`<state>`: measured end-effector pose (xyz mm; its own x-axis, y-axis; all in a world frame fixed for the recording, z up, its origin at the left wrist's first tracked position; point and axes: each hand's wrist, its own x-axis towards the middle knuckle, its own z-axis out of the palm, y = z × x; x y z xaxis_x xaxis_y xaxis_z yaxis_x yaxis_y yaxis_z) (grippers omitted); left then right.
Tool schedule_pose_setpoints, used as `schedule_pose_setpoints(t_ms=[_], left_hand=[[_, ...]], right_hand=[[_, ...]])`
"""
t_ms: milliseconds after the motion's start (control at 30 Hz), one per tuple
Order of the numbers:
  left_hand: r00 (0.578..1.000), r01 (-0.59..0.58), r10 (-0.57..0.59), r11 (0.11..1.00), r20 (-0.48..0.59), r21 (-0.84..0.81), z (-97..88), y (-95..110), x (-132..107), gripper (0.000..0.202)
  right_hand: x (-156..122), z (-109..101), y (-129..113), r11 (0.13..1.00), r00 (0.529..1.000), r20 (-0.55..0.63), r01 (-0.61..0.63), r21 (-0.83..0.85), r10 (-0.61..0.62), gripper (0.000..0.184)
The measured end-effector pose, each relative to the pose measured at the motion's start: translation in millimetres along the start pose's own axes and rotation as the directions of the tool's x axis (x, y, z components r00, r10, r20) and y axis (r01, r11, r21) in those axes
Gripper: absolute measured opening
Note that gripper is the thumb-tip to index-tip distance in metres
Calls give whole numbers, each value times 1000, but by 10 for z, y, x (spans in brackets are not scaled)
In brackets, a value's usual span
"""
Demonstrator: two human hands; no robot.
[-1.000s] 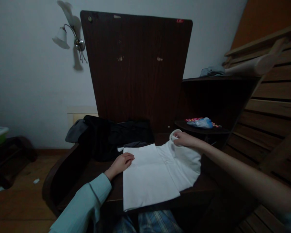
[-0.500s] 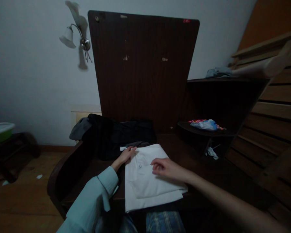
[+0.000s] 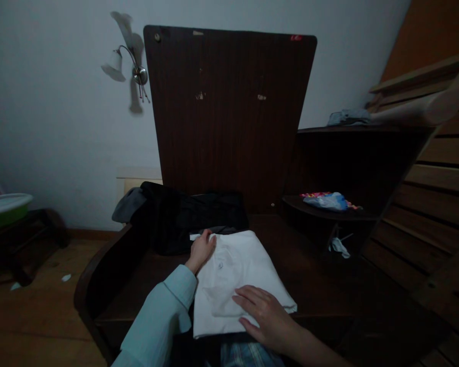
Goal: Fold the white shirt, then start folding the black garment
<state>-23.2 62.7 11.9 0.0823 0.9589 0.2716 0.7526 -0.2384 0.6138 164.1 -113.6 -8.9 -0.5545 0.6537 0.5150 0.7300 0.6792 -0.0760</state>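
Note:
A white folded garment (image 3: 240,265) with a small dark mark lies on the dark wooden bench seat in front of me. My left hand (image 3: 202,250) is at its far left corner, fingers closed together on the edge; the fingertips are partly hidden. My right hand (image 3: 263,313) rests palm down on the near part of the garment, fingers stretched and somewhat apart, with no cloth gripped. Just beyond the garment, black clothing (image 3: 191,214) lies heaped against the bench back.
A tall dark board (image 3: 229,112) rises behind the bench. To the right, a shelf (image 3: 309,206) bears a plastic bag (image 3: 327,201); wooden slats (image 3: 436,186) stand beyond. At left, a green basin (image 3: 7,211) sits on a low dark stool (image 3: 26,234). A lamp (image 3: 139,75) hangs on the wall.
My right hand has come nearer to me, from curled above the garment's middle to flat on its near part. The garment's near right corner now looks neater. My left hand stays at the far left corner.

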Motion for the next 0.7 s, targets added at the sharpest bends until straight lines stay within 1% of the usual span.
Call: schedule_pose_setpoints(t_ms=[67, 167, 233, 300, 333, 400, 500, 533, 567, 600, 633, 700], left_hand=[[998, -51, 48, 995, -32, -88, 14, -37, 12, 28], [998, -40, 31, 979, -48, -198, 40, -100, 44, 28], [998, -40, 23, 948, -59, -316, 67, -132, 66, 28], [997, -60, 28, 894, -78, -444, 97, -148, 94, 27], [996, -70, 31, 867, -85, -493, 112, -150, 113, 27], [995, -78, 32, 834, -93, -546, 129, -147, 168, 26], [995, -71, 14, 807, -102, -587, 114, -159, 278, 27], [994, -66, 2, 799, -107, -598, 99, -176, 314, 27], [994, -58, -12, 793, -112, -606, 83, -200, 344, 28], [993, -49, -28, 791, -115, -610, 68, -232, 366, 28], [992, -37, -43, 790, -115, -612, 55, -270, 377, 27], [992, -14, -66, 795, -110, -607, 42, -348, 367, 23]], right_hand=[[27, 52, -65, 1000, 999, -32, 10, -11, -11, 33], [73, 167, -161, 998, 997, -80, -28, -64, 22, 28], [116, 225, -194, 993, 995, -84, -63, -95, 55, 23], [173, 224, -189, 993, 995, -62, -79, -88, 74, 14], [208, 193, -173, 994, 995, -52, -85, -63, 82, 11], [292, 78, -130, 992, 990, -60, -129, 11, 130, 15], [436, -149, -100, 963, 956, -140, -242, 118, 258, 23], [477, -203, -112, 955, 943, -173, -261, 140, 284, 24], [508, -232, -136, 953, 937, -197, -260, 155, 287, 24], [524, -231, -170, 958, 942, -204, -236, 161, 266, 24], [525, -198, -211, 968, 955, -191, -197, 158, 225, 23], [476, -57, -294, 985, 986, -117, -100, 141, 117, 18]])
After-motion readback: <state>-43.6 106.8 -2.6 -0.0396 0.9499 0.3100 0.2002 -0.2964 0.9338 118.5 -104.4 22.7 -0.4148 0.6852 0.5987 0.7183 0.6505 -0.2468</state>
